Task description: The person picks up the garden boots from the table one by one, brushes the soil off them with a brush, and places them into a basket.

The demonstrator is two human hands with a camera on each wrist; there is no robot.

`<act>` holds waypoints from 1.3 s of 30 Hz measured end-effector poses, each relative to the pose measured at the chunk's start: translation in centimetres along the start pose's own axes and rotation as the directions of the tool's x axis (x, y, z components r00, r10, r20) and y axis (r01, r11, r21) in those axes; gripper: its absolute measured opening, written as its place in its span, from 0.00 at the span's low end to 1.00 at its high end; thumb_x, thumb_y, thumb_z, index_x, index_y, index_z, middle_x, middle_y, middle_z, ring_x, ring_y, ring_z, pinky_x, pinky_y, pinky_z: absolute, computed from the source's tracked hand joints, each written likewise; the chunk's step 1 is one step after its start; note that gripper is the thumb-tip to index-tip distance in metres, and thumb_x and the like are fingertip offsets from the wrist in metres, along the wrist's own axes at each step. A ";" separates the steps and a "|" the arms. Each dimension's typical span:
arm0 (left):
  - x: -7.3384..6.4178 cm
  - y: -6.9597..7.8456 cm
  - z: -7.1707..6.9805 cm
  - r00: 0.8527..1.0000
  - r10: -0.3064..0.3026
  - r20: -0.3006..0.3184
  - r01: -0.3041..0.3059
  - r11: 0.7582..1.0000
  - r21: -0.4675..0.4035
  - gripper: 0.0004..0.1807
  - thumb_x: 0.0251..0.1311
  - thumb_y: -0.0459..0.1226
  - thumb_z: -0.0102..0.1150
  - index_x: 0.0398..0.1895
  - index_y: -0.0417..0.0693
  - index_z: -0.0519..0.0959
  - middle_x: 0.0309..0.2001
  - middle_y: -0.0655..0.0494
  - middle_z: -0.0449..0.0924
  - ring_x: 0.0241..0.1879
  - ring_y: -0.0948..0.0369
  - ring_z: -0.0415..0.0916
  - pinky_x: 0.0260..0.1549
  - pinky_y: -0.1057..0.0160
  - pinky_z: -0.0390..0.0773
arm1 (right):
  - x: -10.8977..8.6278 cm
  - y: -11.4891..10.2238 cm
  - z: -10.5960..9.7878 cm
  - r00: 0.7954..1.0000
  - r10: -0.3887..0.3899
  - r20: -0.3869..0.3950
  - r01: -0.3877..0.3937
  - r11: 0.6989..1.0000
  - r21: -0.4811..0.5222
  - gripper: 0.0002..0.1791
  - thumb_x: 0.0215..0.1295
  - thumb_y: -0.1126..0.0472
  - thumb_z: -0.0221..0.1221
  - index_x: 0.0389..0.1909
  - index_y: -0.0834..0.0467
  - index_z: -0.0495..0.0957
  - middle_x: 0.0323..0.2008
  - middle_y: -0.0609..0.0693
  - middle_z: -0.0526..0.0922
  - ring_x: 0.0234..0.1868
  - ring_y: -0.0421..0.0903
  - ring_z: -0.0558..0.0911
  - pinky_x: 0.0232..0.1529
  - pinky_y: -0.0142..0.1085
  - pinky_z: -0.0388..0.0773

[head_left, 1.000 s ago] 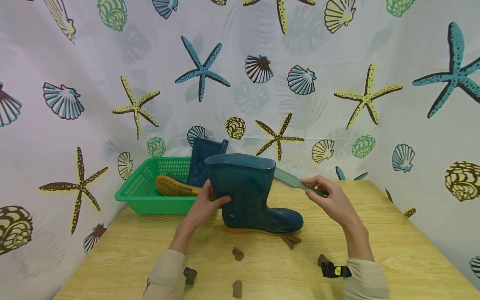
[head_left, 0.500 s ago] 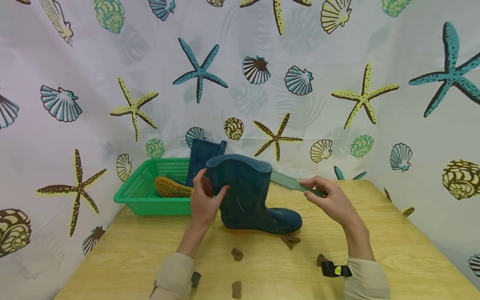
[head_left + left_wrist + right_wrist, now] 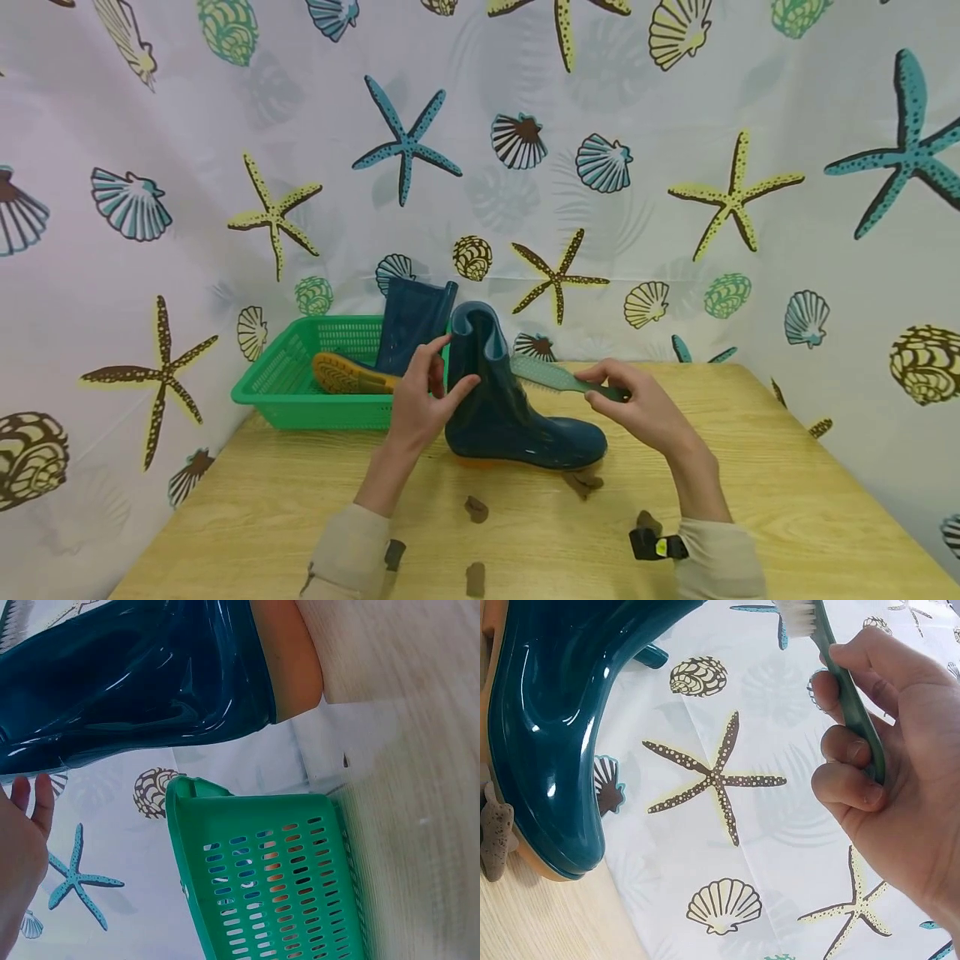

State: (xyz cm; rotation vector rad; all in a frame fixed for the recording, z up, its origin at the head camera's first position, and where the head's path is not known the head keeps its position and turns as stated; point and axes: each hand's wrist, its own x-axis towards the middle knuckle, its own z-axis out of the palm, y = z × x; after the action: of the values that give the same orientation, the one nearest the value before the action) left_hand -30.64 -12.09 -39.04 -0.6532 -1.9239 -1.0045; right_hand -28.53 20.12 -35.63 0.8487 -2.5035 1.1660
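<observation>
A dark blue rubber boot [image 3: 498, 425] with an orange sole stands on the table, toe to the right. Its shaft is squeezed narrow and the rim is folded inward. My left hand [image 3: 422, 400] grips the back of the shaft, thumb on the near side; the left wrist view shows fingertips touching the boot [image 3: 150, 682]. In my right hand [image 3: 641, 408] is a green scrub brush [image 3: 551, 373], held by its handle. Its head is beside the shaft; whether they touch I cannot tell. White bristles [image 3: 799, 616] show in the right wrist view.
A green plastic basket [image 3: 322, 412] stands at the back left, holding a second blue boot [image 3: 412, 321] with a yellow-orange sole. Several brown lumps lie on the wooden table [image 3: 810, 500], one lump [image 3: 583, 483] by the boot's toe. A patterned curtain [image 3: 637, 225] hangs behind.
The boot's shaft has gone from wide to narrow and folded under my left hand, which has moved up and right. My right hand has brought the brush slightly left and down.
</observation>
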 end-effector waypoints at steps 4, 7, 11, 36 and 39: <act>0.1 -0.1 0.2 0.993 0.088 -0.074 -0.089 0.996 -0.017 0.33 0.58 0.53 0.68 0.62 0.45 0.72 0.48 0.46 0.70 0.40 0.55 0.72 0.37 0.59 0.77 | 0.1 -0.1 0.3 1.000 -0.003 0.009 0.003 1.000 0.008 0.11 0.72 0.59 0.58 0.53 0.51 0.81 0.55 0.50 0.82 0.54 0.47 0.79 0.52 0.41 0.76; 0.2 0.0 0.3 0.993 0.094 -0.068 -0.098 0.994 -0.056 0.37 0.58 0.58 0.64 0.62 0.44 0.71 0.60 0.44 0.68 0.56 0.51 0.71 0.50 0.51 0.77 | 0.2 -0.3 0.5 1.000 -0.011 0.021 0.011 1.000 0.016 0.11 0.72 0.59 0.58 0.52 0.51 0.81 0.54 0.51 0.82 0.50 0.45 0.78 0.48 0.37 0.77; 0.1 0.2 0.7 0.996 0.083 -0.017 -0.084 0.992 -0.089 0.42 0.56 0.61 0.63 0.65 0.44 0.66 0.63 0.45 0.69 0.57 0.52 0.72 0.51 0.49 0.78 | 0.4 -0.5 0.9 0.999 -0.022 0.039 0.021 0.999 0.025 0.11 0.72 0.60 0.58 0.52 0.51 0.81 0.53 0.51 0.82 0.44 0.43 0.77 0.43 0.35 0.76; -0.2 1.2 1.6 0.996 0.074 -0.053 -0.079 0.992 -0.102 0.26 0.54 0.30 0.71 0.58 0.40 0.75 0.26 0.52 0.76 0.23 0.61 0.74 0.22 0.62 0.79 | 0.8 -0.7 1.7 0.996 -0.015 0.086 0.015 1.000 0.008 0.12 0.73 0.58 0.57 0.53 0.50 0.80 0.54 0.49 0.82 0.44 0.44 0.79 0.39 0.34 0.77; -0.2 1.4 1.6 0.999 0.026 -0.044 -0.031 0.994 -0.105 0.26 0.56 0.30 0.69 0.58 0.40 0.74 0.24 0.52 0.77 0.21 0.63 0.75 0.23 0.65 0.81 | 0.6 -0.6 1.5 0.997 -0.016 0.081 0.016 1.000 -0.006 0.12 0.73 0.58 0.57 0.54 0.49 0.80 0.54 0.49 0.82 0.43 0.43 0.79 0.40 0.34 0.77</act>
State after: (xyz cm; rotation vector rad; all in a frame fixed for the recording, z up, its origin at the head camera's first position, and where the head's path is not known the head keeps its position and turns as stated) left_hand -30.17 -9.98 -39.16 -0.7119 -1.8292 -1.0994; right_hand -28.62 18.47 -35.94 0.9305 -2.5585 1.1391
